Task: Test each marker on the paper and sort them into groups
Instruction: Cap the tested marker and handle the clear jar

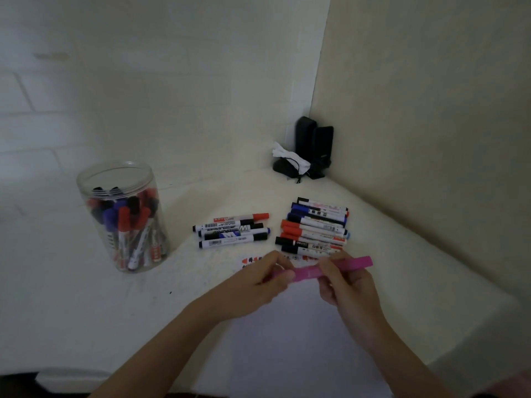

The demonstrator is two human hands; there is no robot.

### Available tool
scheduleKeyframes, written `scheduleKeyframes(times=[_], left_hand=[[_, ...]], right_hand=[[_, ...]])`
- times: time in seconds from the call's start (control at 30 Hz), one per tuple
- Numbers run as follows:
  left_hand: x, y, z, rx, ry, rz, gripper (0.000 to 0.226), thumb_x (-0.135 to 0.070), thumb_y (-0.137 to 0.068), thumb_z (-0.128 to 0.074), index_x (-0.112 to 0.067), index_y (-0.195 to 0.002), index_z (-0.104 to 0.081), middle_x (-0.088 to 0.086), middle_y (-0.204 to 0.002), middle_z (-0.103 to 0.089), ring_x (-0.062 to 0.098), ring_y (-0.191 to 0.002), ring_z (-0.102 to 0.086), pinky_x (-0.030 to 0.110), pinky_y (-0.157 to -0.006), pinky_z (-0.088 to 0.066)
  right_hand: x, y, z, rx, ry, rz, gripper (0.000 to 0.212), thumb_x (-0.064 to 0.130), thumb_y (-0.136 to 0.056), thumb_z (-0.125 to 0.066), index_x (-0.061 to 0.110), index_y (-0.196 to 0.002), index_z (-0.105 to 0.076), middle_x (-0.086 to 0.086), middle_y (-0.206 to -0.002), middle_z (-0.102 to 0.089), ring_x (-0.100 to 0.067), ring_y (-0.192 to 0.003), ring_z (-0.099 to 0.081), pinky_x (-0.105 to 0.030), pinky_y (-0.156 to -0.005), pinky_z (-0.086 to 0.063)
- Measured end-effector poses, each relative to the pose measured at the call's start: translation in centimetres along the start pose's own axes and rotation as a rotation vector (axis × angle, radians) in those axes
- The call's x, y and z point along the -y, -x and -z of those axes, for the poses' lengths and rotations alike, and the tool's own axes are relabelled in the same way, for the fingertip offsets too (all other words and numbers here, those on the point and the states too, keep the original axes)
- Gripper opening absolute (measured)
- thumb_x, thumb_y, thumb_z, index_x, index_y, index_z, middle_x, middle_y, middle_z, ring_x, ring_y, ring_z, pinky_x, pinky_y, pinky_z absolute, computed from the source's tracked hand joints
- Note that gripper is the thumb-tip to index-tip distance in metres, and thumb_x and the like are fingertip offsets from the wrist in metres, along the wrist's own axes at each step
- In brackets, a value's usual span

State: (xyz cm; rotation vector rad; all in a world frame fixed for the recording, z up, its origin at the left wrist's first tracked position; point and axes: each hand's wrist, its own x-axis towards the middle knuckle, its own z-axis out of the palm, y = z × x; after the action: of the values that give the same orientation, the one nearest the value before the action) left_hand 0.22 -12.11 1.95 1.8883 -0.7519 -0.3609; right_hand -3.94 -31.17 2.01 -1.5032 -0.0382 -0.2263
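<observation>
Over the paper (287,326), left hand (258,285) and right hand (344,285) each pinch the pink marker (309,272), apparently capped, fingers curled round it.

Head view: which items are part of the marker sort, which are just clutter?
In the job:
pink marker, held by left hand and right hand
paper
left marker group
right marker group
clear jar of markers

Lying about:
black objects in the corner
white crumpled item
</observation>
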Motion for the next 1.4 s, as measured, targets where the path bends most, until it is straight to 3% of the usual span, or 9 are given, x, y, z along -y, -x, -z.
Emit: scheduleKeyframes(times=[0.13,0.37,0.6,0.67,0.8,0.93,1.07,1.2,1.4], left_hand=[[1.1,1.3,1.5,-0.184,0.309,0.073,0.029,-0.02,-0.103,-0.036,-0.013,-0.079,-0.051,-0.002,-0.064,-0.039,0.013,-0.058,-0.031,0.022,-0.054,-0.031],[-0.9,0.7,-0.3,-0.257,-0.146,-0.021,0.028,-0.048,-0.095,-0.03,-0.032,-0.113,-0.045,-0.015,-0.083,-0.056,-0.001,-0.062,-0.051,0.012,-0.057,-0.041],[-0.1,1.1,0.6,-0.078,-0.262,-0.036,0.03,-0.046,-0.098,-0.031,-0.031,-0.1,-0.056,0.0,-0.078,-0.054,0.007,-0.064,-0.045,0.026,-0.064,-0.041],[0.3,1.4,1.1,-0.045,-0.177,0.021,0.028,-0.044,-0.1,-0.032,-0.033,-0.095,-0.058,-0.012,-0.074,-0.052,0.005,-0.065,-0.046,0.025,-0.066,-0.043],[1.8,4.5,5.5,-0.286,0.198,0.252,0.043,-0.048,-0.093,-0.038,-0.013,-0.088,-0.063,-0.012,-0.058,-0.044,0.007,-0.057,-0.038,0.019,-0.058,-0.036],[1.5,3.2,4.1,-0.223,-0.182,0.069,0.013,-0.033,-0.097,-0.05,-0.029,-0.103,-0.061,-0.024,-0.085,-0.061,-0.009,-0.075,-0.055,0.007,-0.068,-0.04],[2.2,0.0,0.3,-0.306,-0.234,0.032,0.017,-0.027,-0.091,-0.063,-0.024,-0.108,-0.062,-0.015,-0.094,-0.06,-0.009,-0.079,-0.053,0.006,-0.07,-0.04],[3.5,-2.2,-0.9,-0.364,-0.315,-0.001,0.024,-0.025,-0.085,-0.069,-0.022,-0.108,-0.062,-0.007,-0.106,-0.062,0.007,-0.095,-0.055,0.016,-0.084,-0.043],[4.4,-4.4,-1.7,-0.397,-0.407,-0.054,0.025,-0.027,-0.085,-0.068,-0.026,-0.108,-0.061,-0.011,-0.103,-0.059,0.005,-0.092,-0.049,0.02,-0.083,-0.041]], right_hand=[[0.5,-0.9,0.8,-0.06,-0.148,-0.074,0.025,0.029,-0.087,-0.058,0.009,-0.074,-0.063,-0.003,-0.057,-0.042,-0.01,-0.049,-0.031,-0.021,-0.045,-0.025],[1.0,-1.0,-1.0,-0.009,-0.09,-0.062,0.027,0.027,-0.09,-0.059,0.001,-0.081,-0.058,-0.002,-0.056,-0.044,-0.01,-0.049,-0.033,-0.019,-0.044,-0.028],[1.5,0.3,-2.3,0.076,0.034,-0.054,0.025,0.02,-0.093,-0.058,0.001,-0.078,-0.06,-0.003,-0.055,-0.048,-0.008,-0.047,-0.039,-0.018,-0.044,-0.031],[1.1,0.1,-2.2,0.03,0.015,-0.065,0.024,0.018,-0.094,-0.057,0.005,-0.075,-0.059,-0.001,-0.053,-0.049,-0.008,-0.047,-0.039,-0.017,-0.044,-0.032],[2.1,-1.8,3.1,-0.27,-0.084,0.011,0.028,0.016,-0.096,-0.054,0.011,-0.069,-0.054,0.002,-0.051,-0.045,-0.011,-0.049,-0.034,-0.021,-0.044,-0.023],[0.2,-1.8,1.7,-0.134,0.116,-0.1,0.02,0.02,-0.093,-0.059,0.008,-0.078,-0.064,-0.001,-0.055,-0.055,-0.009,-0.048,-0.046,-0.018,-0.044,-0.036],[-0.8,-2.3,0.7,-0.152,0.095,-0.169,0.022,0.026,-0.091,-0.063,0.006,-0.089,-0.071,-0.011,-0.069,-0.068,-0.013,-0.058,-0.059,-0.025,-0.046,-0.038],[-1.0,-3.0,2.2,-0.202,0.076,-0.151,0.014,0.02,-0.087,-0.068,0.006,-0.089,-0.071,-0.006,-0.067,-0.063,-0.011,-0.06,-0.054,-0.021,-0.047,-0.041],[-2.0,-4.5,3.5,-0.284,0.028,-0.133,0.016,0.019,-0.094,-0.061,0.007,-0.085,-0.063,0.0,-0.058,-0.05,-0.01,-0.053,-0.041,-0.019,-0.044,-0.036]])
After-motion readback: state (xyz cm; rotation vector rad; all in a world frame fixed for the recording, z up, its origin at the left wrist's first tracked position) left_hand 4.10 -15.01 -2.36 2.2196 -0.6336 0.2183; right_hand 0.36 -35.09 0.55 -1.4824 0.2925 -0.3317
